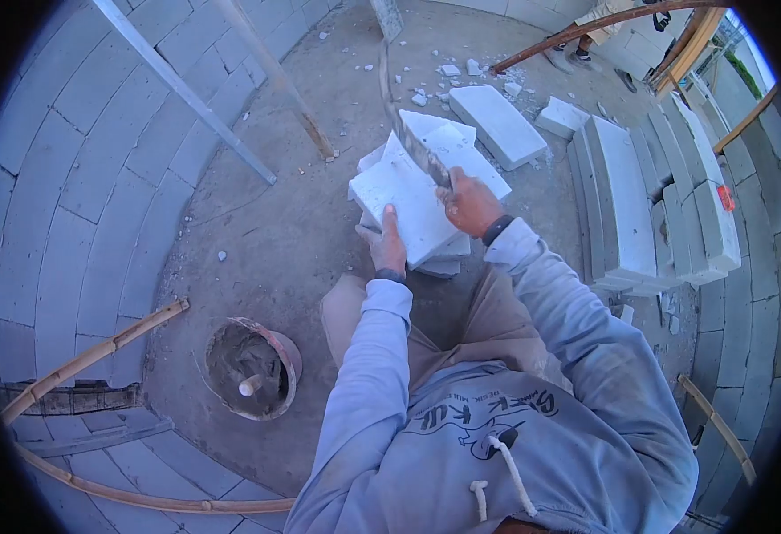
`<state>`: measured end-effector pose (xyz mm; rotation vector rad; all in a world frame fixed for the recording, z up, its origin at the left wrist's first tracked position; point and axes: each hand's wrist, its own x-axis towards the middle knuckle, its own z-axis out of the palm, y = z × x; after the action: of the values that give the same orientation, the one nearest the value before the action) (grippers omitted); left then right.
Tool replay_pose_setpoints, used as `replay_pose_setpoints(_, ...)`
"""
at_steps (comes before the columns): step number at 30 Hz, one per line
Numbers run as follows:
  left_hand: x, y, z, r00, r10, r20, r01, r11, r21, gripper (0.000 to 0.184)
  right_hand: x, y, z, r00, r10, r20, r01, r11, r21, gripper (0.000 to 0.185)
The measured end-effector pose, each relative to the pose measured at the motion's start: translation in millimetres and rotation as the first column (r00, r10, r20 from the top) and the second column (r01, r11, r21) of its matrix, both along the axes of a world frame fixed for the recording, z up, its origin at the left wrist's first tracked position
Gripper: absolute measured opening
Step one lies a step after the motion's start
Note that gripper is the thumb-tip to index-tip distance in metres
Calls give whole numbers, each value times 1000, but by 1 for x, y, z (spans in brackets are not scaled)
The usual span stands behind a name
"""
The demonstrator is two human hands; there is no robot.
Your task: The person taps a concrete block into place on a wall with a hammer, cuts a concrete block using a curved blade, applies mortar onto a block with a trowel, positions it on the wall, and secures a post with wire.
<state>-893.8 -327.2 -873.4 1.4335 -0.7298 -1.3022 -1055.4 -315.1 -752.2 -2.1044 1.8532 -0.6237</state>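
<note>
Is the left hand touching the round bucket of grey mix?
No, the left hand holds the edge of a flat white block, well apart from the bucket.

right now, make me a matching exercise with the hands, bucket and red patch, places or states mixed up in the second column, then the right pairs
Things
1. left hand
2. right hand
3. bucket
4. red patch

Places or states
A. on the floor, with grey mix inside
B. on the block stack
C. wrapped round the handle of the long blade
D. thumb on top of the white block

Right pairs: 1-D, 2-C, 3-A, 4-B
</note>
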Motion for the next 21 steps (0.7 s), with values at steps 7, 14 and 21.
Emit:
replay_pose_setpoints(7,-3,3,3,1000,16,17,-16,1000,12,114,18,8,80,983,-38,180,117,883,-455,31)
replay_pose_setpoints(14,-1,5,17,1000,21,-23,-21,1000,-6,114,-4,-14,-38,997,5,-71,-5,1000,-8,31)
replay_pose_setpoints(21,0,-3,-11,999,27,21,-26,999,-33,112,-2,7,10,1000,-23,15,25,989,-147,30)
